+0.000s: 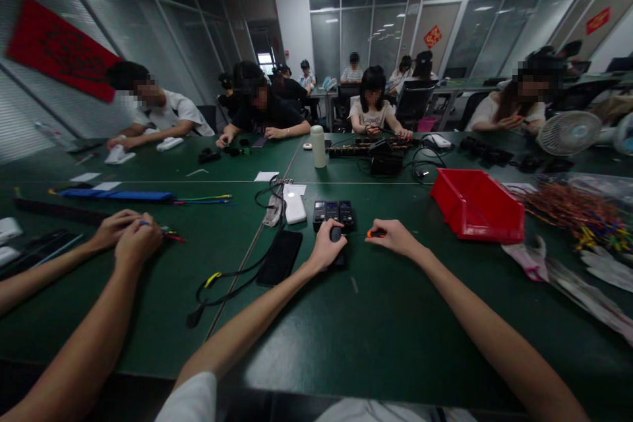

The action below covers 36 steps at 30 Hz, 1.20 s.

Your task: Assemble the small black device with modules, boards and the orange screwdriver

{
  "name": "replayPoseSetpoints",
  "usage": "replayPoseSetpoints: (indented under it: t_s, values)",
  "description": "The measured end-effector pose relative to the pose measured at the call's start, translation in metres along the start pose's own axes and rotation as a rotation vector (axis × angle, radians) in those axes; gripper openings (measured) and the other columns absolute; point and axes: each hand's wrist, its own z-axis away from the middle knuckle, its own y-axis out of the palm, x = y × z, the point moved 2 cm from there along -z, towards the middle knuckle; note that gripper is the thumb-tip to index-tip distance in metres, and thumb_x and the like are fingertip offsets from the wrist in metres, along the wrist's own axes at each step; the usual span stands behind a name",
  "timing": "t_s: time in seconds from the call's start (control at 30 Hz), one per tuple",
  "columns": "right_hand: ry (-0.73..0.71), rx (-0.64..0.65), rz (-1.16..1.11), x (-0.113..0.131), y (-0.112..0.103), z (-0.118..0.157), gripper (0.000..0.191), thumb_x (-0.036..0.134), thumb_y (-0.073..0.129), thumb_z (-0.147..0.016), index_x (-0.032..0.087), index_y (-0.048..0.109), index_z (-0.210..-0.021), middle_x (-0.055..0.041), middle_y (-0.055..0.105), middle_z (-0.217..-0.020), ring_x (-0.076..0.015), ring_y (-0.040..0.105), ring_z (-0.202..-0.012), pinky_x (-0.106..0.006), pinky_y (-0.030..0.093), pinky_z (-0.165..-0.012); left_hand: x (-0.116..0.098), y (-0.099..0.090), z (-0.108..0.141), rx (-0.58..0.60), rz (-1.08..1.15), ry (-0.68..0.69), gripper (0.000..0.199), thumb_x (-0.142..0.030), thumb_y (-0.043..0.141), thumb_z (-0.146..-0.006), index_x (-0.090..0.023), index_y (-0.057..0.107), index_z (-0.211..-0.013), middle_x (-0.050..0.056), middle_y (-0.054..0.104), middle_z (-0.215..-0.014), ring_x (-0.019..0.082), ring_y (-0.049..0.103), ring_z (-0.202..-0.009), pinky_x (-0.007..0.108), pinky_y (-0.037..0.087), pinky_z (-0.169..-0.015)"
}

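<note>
My left hand (325, 252) is closed around a small black device (338, 260) on the green table, its thumb and fingers wrapping the upper part. My right hand (395, 239) grips a screwdriver by its orange and black handle (376, 233). The thin shaft points left toward the black device; whether its tip touches is too small to tell. Just behind my left hand stand several black box-shaped units (333, 212) in a row. A black phone (280, 258) lies left of my left hand, and a white power bank (295, 206) lies behind the phone.
A red plastic bin (477, 206) stands to the right, near copper-coloured wires (564, 204) and a glove (529, 257). A black cable (237, 273) loops on the left. A co-worker's hands (131, 237) work close by at left. A pale bottle (318, 147) stands behind.
</note>
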Motion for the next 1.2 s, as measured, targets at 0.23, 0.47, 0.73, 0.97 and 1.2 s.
replayPoseSetpoints:
  t_s: [0.23, 0.47, 0.73, 0.97, 1.2]
  values:
    - [-0.133, 0.006, 0.194, 0.009, -0.005, 0.005, 0.029, 0.046, 0.052, -0.083, 0.019, 0.062, -0.082, -0.0072, 0.061, -0.076, -0.0178, 0.053, -0.070, -0.028, 0.036, -0.066, 0.000, -0.001, 0.000, 0.014, 0.006, -0.009, 0.025, -0.012, 0.054, -0.068, -0.019, 0.054, -0.092, 0.002, 0.053, -0.093, 0.016, 0.052, -0.091, 0.031, 0.039, -0.086]
    - [0.056, 0.085, -0.118, 0.005, -0.001, 0.002, 0.033, 0.050, 0.058, -0.075, 0.017, 0.059, -0.074, -0.0016, 0.059, -0.067, -0.0124, 0.051, -0.060, -0.023, 0.036, -0.056, -0.001, -0.001, 0.000, 0.016, 0.009, -0.021, 0.025, -0.012, 0.054, -0.068, -0.019, 0.055, -0.092, 0.002, 0.053, -0.094, 0.017, 0.052, -0.092, 0.031, 0.039, -0.086]
    - [0.401, 0.335, -0.512, -0.003, 0.006, 0.004, 0.041, 0.056, 0.057, -0.072, 0.016, 0.051, -0.071, 0.0042, 0.049, -0.051, -0.0057, 0.037, -0.040, -0.018, 0.023, -0.038, -0.002, 0.000, 0.001, 0.035, 0.014, 0.005, 0.025, -0.013, 0.054, -0.069, -0.019, 0.055, -0.093, 0.002, 0.053, -0.093, 0.016, 0.052, -0.090, 0.030, 0.040, -0.085]
    - [0.123, 0.066, -0.185, 0.002, -0.001, 0.000, 0.036, 0.046, 0.071, -0.062, 0.016, 0.056, -0.074, -0.0012, 0.059, -0.070, -0.0130, 0.052, -0.062, -0.024, 0.038, -0.055, -0.003, 0.000, 0.000, 0.024, -0.003, 0.004, 0.025, -0.013, 0.054, -0.069, -0.019, 0.055, -0.093, 0.002, 0.053, -0.093, 0.016, 0.052, -0.090, 0.030, 0.040, -0.085]
    - [-0.102, -0.002, 0.194, 0.011, -0.011, 0.004, 0.025, 0.045, 0.056, -0.079, 0.020, 0.062, -0.082, -0.0060, 0.063, -0.081, -0.0185, 0.056, -0.075, -0.027, 0.037, -0.069, -0.003, -0.001, 0.001, 0.023, 0.007, 0.000, 0.026, -0.013, 0.054, -0.069, -0.020, 0.055, -0.093, 0.002, 0.053, -0.094, 0.016, 0.052, -0.090, 0.030, 0.040, -0.085]
